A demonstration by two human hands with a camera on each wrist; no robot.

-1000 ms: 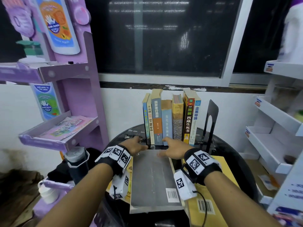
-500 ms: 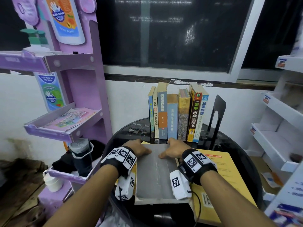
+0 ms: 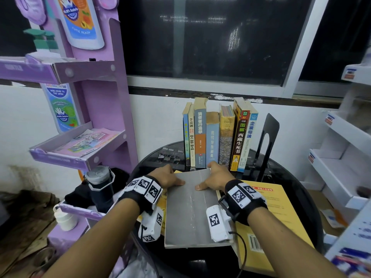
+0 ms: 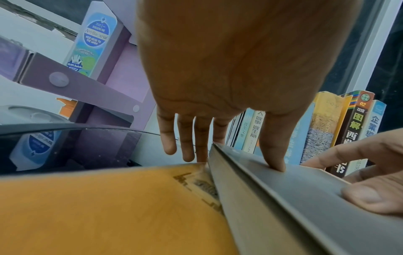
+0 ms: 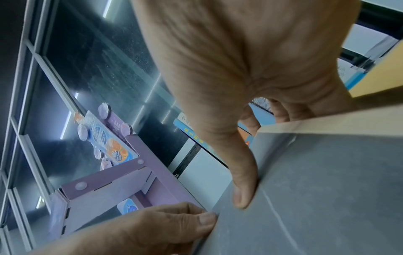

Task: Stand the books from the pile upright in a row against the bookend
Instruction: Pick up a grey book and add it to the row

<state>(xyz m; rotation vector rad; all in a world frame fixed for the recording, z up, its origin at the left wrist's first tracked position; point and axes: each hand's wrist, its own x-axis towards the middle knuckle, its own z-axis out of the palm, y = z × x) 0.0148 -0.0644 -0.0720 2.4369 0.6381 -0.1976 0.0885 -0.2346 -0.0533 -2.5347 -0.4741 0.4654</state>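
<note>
A flat grey paperback book is gripped at its far corners by the left hand and the right hand, thumbs pressed on the cover and fingers curled under the edge. Beneath the fingers lies a yellow book; just beyond the fingertips stands the upright row of books, with the black metal bookend at its right.

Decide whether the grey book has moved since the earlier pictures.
Yes, slightly: the grey book's far edge, held by left hand and right hand, now lies nearer the upright row.
</note>
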